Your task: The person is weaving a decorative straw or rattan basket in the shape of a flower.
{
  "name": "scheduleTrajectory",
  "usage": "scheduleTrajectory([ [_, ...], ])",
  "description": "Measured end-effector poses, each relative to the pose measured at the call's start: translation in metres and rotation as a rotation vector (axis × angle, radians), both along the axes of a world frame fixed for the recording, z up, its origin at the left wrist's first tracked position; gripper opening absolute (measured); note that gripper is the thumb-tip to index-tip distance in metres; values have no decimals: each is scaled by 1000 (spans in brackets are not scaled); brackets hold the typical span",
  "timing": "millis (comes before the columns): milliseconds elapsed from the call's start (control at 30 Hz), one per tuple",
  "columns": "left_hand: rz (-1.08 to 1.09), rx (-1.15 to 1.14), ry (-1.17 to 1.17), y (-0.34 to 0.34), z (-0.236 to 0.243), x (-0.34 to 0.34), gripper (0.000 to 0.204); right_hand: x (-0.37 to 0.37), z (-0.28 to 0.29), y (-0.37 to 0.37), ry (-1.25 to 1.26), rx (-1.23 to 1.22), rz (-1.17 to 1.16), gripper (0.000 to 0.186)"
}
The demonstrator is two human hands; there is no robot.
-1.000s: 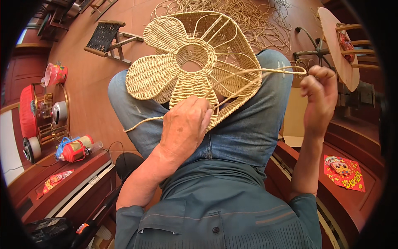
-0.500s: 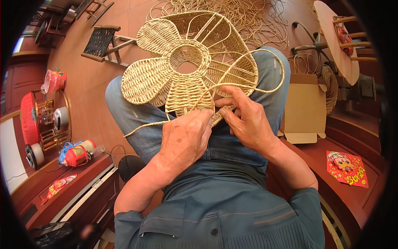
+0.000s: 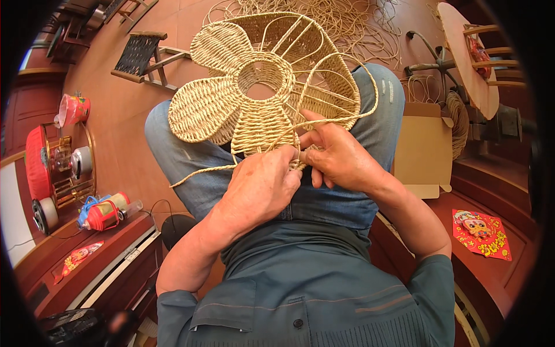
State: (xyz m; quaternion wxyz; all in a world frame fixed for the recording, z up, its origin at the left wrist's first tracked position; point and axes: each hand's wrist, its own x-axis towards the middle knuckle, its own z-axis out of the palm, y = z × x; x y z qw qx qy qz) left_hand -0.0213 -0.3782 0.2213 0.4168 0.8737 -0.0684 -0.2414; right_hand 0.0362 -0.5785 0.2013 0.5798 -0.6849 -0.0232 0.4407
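- Woven basket [image 3: 263, 110]: one; filled petals [image 3: 203, 110]: three;
- your left hand [image 3: 260, 182], knuckles up, grips the lowest petal [image 3: 263, 127];
- your right hand [image 3: 338, 153] curls inward; I can't tell its hold.

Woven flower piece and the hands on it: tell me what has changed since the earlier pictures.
The right hand has moved in from the far right to beside the left hand at the lower petal. The cord, earlier stretched out rightward, now bows in a slack loop. The left hand stays at that petal's lower end.
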Motion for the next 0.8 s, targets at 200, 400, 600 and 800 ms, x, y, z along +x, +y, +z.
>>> scheduleTrajectory([
  [200, 23, -15, -12, 1, -4, -3, 24, 5, 2, -1, 24, -5, 53, 89],
  [400, 28, -31, -2, 3, -6, -2, 26, 5, 0, 2, 47, -37, 43, 89],
  [600, 20, -52, -64, -2, -16, -7, 15, -4, -2, 8, -69, -142, 28, 86],
  [800, 99, 149, -266, -7, -11, -26, 32, -28, -6, 9, -356, -192, -92, 81],
])
